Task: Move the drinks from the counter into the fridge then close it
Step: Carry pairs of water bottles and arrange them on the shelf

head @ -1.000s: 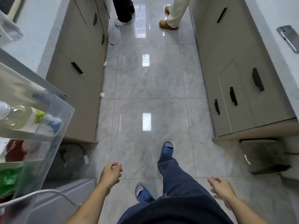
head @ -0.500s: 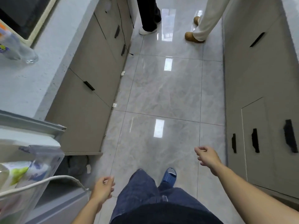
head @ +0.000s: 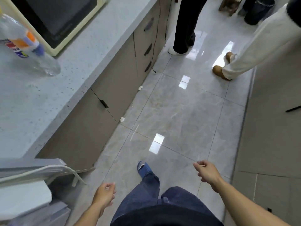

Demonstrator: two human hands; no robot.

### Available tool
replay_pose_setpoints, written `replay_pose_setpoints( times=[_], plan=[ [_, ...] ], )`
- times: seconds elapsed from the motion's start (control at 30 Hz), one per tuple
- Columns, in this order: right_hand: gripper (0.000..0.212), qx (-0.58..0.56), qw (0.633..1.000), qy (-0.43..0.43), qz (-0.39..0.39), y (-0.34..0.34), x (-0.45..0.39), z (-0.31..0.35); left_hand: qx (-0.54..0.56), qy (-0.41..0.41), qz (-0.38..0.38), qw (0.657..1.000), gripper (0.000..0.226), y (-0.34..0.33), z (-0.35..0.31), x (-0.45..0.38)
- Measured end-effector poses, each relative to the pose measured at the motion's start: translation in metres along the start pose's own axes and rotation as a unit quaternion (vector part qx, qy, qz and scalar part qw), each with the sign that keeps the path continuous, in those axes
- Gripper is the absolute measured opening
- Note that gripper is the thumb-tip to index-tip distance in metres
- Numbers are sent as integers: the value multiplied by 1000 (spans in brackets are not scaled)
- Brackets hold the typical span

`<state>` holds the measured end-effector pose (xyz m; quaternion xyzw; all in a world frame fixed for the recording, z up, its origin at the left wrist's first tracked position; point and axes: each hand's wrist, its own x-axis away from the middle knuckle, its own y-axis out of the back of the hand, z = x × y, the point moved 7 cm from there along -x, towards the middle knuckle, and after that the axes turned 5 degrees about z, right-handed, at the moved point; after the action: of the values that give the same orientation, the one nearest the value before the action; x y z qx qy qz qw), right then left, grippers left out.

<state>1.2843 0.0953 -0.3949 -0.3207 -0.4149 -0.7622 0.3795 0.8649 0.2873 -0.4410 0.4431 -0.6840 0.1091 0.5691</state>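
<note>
Clear bottle with orange-blue label, contents not discernible, stands on counter beside microwave, fridge edge at lower left, view swung further toward counter than half a second ago; left hand and right hand loosely curled, empty

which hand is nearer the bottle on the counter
The left hand: it hangs on the counter side, by the fridge corner. The right hand reaches out over the floor, farther from the bottle. Both hold nothing.
</note>
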Motion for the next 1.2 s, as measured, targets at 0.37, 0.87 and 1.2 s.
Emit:
replay_pose_setpoints(
  times=[0.37, 0.87, 1.2],
  plan=[
    [26, 141, 988, 26, 65, 2, -90, 131, 170, -63, -31, 983, 16, 9, -137, -9],
    [21, 288, 898, 212, 258, -137, -140, 414, 370, 37, -274, 887, 14, 48, -164, 26],
    [9, 252, 726, 470, 434, -291, 45, 545, 420, -140, -401, 802, 34, 175, -268, 85]
  ],
)
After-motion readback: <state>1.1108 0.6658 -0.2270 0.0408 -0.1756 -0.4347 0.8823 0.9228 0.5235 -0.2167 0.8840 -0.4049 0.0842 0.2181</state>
